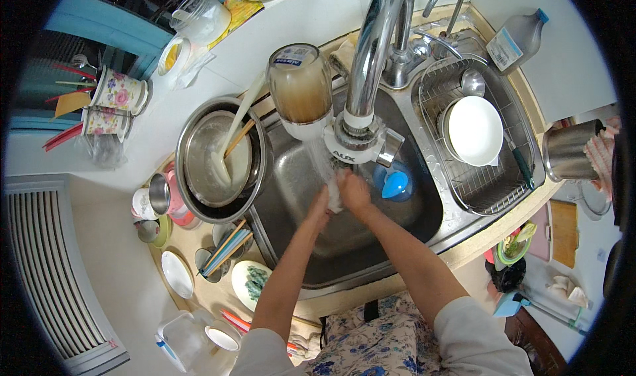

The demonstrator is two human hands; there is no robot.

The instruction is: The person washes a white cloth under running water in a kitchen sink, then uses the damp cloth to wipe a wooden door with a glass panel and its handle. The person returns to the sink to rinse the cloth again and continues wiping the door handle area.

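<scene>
Water runs from the chrome faucet (367, 63) with its white filter unit (355, 142) into the stainless steel sink (293, 187). My left hand (319, 207) is under the stream, fingers pointing up toward the filter. Close to its right, my right hand (354, 189) is partly hidden behind the faucet end. Splashing water blurs the gap between them, so whether either hand holds something cannot be told. A blue drop-shaped object (395, 184) lies in the basin, right of my right hand.
Nested metal bowls (181, 177) with a pale ladle (238, 122) stand left of the sink. A wire dish rack (447, 187) with white bowls (475, 131) is at the right. Chopsticks (231, 247), a white dish (177, 274) and a patterned plate (243, 281) sit at the lower left.
</scene>
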